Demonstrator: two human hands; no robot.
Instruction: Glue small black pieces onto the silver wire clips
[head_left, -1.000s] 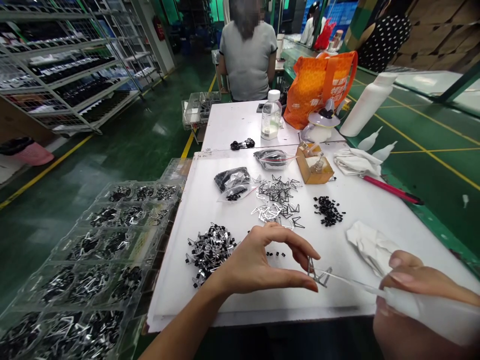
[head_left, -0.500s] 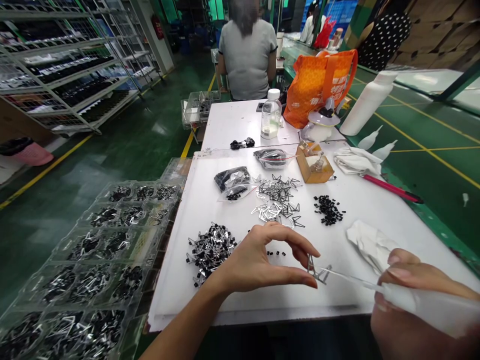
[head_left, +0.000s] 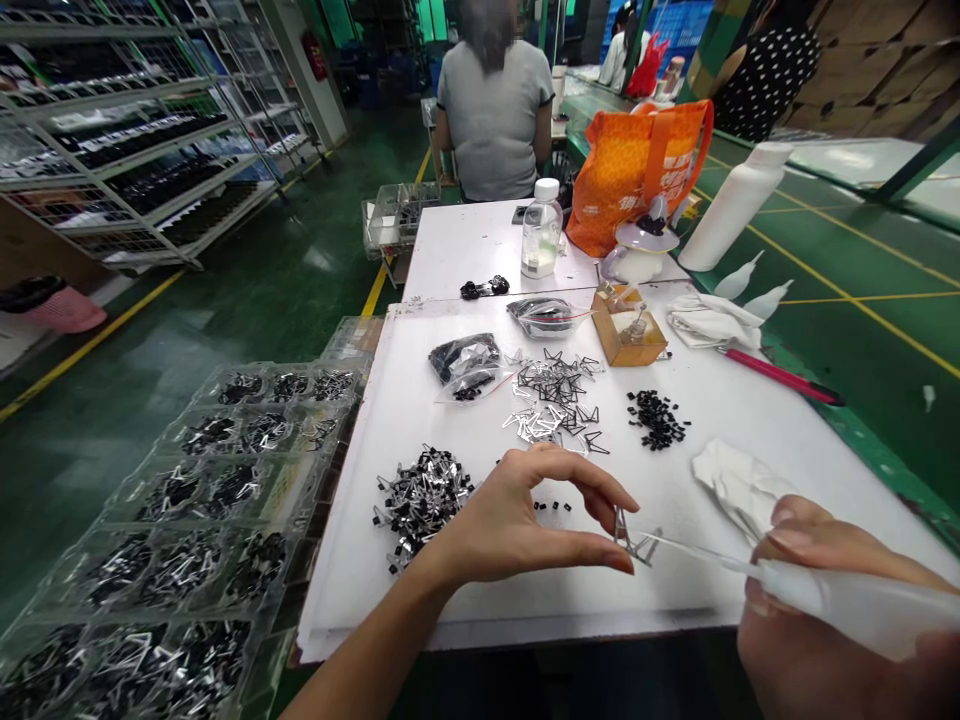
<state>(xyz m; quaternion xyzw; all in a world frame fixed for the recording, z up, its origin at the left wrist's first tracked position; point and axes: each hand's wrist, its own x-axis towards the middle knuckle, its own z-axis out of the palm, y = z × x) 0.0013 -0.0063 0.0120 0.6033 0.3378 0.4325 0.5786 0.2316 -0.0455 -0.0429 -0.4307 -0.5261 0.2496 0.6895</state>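
My left hand [head_left: 517, 525] pinches a small bent metal wire frame [head_left: 634, 543] between thumb and index fingertip, above the white work board [head_left: 360, 570]. My right hand [head_left: 802, 590] grips a white plastic squeeze bottle [head_left: 847, 590], whose thin nozzle reaches towards the frame. Behind my left hand lies a heap of black-and-silver parts [head_left: 421, 497]. A few tiny black pieces [head_left: 551, 507] sit just beyond my fingers. Farther back are a loose pile of metal frames [head_left: 555, 400] and a cluster of small black pieces [head_left: 658, 418].
Clear compartment trays of metal parts [head_left: 180, 500] stand left of the board. Crumpled white tissue [head_left: 739, 485], a cardboard box [head_left: 628, 338], a red-handled tool [head_left: 780, 376] and plastic bags [head_left: 465, 360] lie nearby. A seated co-worker's back [head_left: 495, 120] is ahead.
My right hand and the squeeze bottle have shifted slightly left, towards the frame. My left hand keeps its pinch on the frame.
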